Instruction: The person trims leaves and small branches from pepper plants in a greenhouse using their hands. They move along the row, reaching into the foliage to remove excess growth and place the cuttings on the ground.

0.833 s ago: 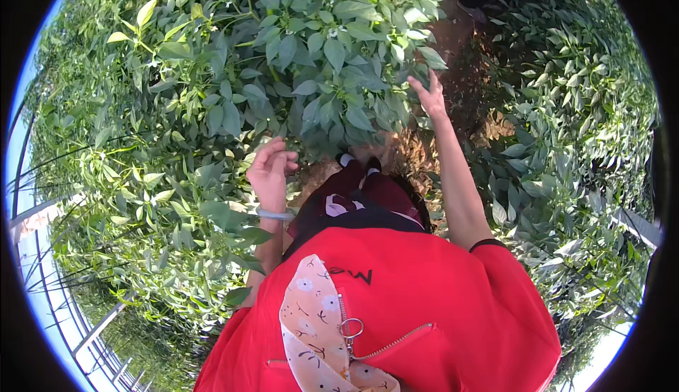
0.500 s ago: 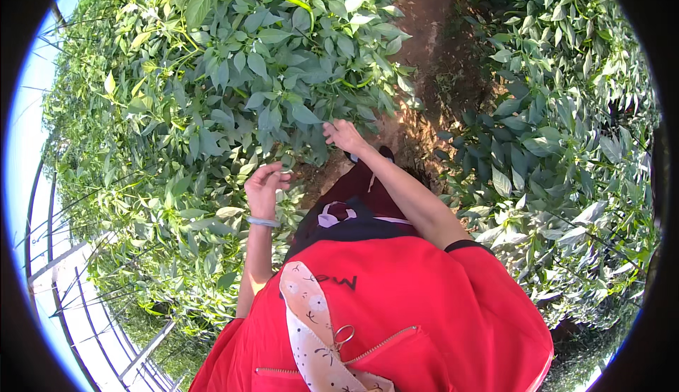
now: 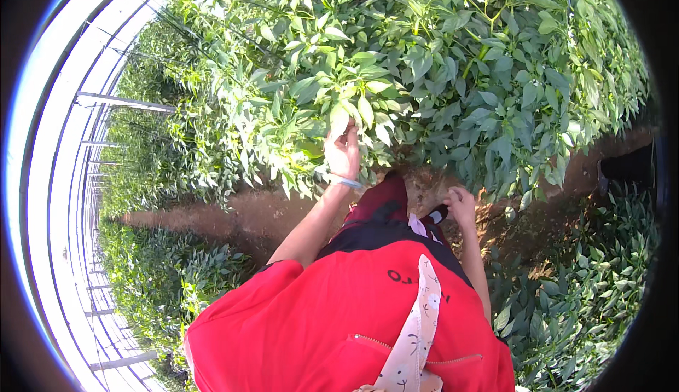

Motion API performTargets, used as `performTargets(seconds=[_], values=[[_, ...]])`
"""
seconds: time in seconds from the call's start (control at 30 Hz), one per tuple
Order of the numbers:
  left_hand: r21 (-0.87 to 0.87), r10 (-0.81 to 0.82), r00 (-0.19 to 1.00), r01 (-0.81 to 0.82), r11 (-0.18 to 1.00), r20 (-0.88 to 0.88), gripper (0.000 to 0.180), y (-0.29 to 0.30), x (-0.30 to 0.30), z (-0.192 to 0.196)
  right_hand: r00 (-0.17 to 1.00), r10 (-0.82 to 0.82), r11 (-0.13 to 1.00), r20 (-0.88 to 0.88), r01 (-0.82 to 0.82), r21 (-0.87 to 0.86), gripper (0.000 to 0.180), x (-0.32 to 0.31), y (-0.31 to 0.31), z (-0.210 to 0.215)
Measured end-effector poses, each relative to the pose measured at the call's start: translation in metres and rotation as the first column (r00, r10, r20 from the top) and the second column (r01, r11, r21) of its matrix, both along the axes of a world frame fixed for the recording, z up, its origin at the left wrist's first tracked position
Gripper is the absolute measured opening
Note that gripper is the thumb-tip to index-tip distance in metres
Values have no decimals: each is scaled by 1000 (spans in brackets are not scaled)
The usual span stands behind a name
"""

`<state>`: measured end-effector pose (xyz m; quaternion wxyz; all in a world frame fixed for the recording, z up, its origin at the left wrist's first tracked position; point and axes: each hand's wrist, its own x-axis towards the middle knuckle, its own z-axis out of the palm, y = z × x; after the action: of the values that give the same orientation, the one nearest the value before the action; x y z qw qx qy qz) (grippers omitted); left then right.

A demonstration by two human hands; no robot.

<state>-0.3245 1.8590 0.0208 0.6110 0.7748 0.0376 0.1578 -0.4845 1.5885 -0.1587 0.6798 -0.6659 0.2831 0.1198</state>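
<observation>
Leaves (image 3: 366, 111) crowd right over the left hand (image 3: 343, 155), up at the near edge of the tall, bushy plants (image 3: 495, 102)! That arm reaches forward, a pale bracelet (image 3: 344, 181) round the wrist, the palm side partly in view. The fingers bend upward into the foliage, tips among bright, sunlit leaves, one broad leaf hanging across them; whether they pinch a stem or only brush past, you cannot tell from here.

Over to the right hand (image 3: 461, 206), lower and nearer the body, just beside a dark shoe (image 3: 438, 214). Its fingers curl in loosely, thumb close to the forefinger, and whether anything sits between them is too small to make out. It hangs below the plants' lower leaves, apart from the big clump above.

Between the rows, brown soil (image 3: 244, 215) runs off to the left, with more greenery (image 3: 212, 272) along its near side. Maroon trousers (image 3: 382, 199) bend into view below the plants, then the red top (image 3: 297, 314), a pale patterned scarf (image 3: 426, 300) dangling down its front between two zips (image 3: 456, 359). Far left, bright sheeting (image 3: 42, 201) curves behind thin ribs, a white pole (image 3: 127, 102) jutting toward the leaves.
</observation>
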Motion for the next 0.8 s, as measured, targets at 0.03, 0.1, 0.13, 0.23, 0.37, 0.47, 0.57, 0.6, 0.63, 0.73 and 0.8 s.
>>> performTargets(seconds=[0.03,0.1,0.13,0.23,0.37,0.47,0.57,0.6,0.63,0.73,0.8], values=[[120,85,992,-74,990,-89,15,19,4,-9,995,20,1000,96,-19,-13,44,18,6,19],[14,42,998,-43,999,54,16,15,10,16,958,75,994,277,-50,-96,68,66,24,88],[-36,71,990,-68,997,118,16,13,16,18,926,124,984,357,-68,-165,84,91,36,128],[122,5,979,-31,992,206,19,15,28,33,763,155,988,628,-118,-101,98,154,79,230],[74,-170,912,153,985,374,30,13,54,35,478,219,976,851,-99,-195,40,207,124,276],[237,-267,836,170,956,479,41,32,69,54,514,324,941,794,-86,-328,20,199,149,302],[-514,-530,833,529,676,160,49,57,77,16,414,577,807,704,-154,-571,24,180,181,319],[-464,-582,795,586,665,171,53,68,73,24,400,639,757,657,-178,-629,25,177,187,323],[-413,-628,756,639,649,182,57,81,69,31,388,651,749,652,-192,-634,29,177,191,324],[-139,-734,666,746,651,132,50,116,74,23,503,459,860,733,-42,-509,45,203,203,365],[-501,-739,666,676,540,103,50,121,62,13,556,380,800,739,202,-564,53,249,201,383]])
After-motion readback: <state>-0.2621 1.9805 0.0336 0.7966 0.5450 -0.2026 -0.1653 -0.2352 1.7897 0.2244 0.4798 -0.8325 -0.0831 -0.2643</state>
